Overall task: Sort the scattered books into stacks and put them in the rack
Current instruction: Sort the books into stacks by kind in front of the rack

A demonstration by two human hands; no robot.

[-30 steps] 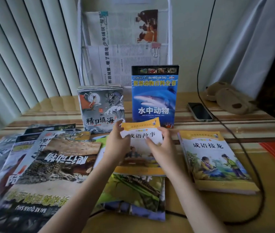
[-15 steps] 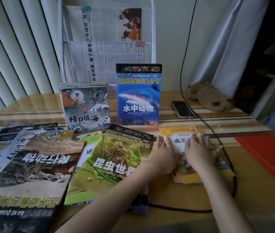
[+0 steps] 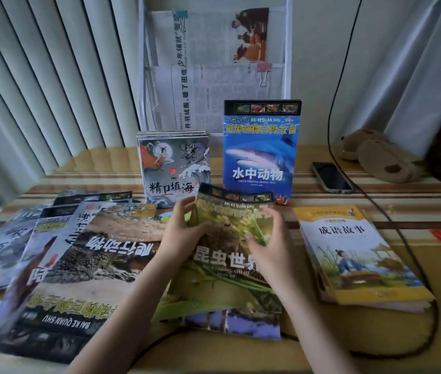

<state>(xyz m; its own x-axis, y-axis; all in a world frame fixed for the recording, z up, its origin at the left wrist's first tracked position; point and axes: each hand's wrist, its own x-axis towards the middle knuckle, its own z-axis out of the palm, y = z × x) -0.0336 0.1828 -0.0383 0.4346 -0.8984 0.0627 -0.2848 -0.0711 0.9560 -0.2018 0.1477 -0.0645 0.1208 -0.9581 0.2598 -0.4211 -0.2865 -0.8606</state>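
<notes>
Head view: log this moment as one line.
phase: picking next book | left hand: gripping green insect book by left edge | right hand: open over cover | yellow stack: right of it

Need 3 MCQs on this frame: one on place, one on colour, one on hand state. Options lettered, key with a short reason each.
1. Where is the phone?
A. right of the shark book
B. in the rack
C. under the blinds

2. Main colour of the shark book's cover?
A. red
B. blue
C. white

3. What are the left hand and right hand doing?
A. resting flat on the table
B. gripping the phone
C. handling the green insect book

Key: 1 A, it lies on the table right of the upright book. 2 B, blue water fills the cover. 3 C, the left grips its top edge; the right is open over the cover.
</notes>
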